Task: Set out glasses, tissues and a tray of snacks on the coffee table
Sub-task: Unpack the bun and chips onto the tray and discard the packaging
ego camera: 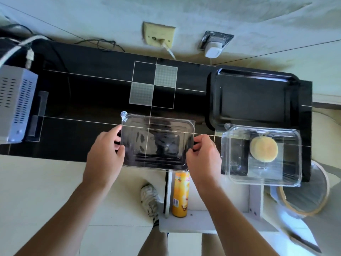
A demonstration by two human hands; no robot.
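Both hands, left (106,150) and right (203,156), pinch the short ends of an empty clear lid (156,141) over the black surface (88,100), near edge. Right of lid: clear box (262,156) holding one round cake (263,149); behind it, black tray (254,97), empty.

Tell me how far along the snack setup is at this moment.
Early. Done: a black tray sits on the dark table, bare. In hand: the left hand and right hand grip a clear plastic lid by its sides. Left: the round cake is in its clear container, the yellow can stands below; no glasses or tissues visible.
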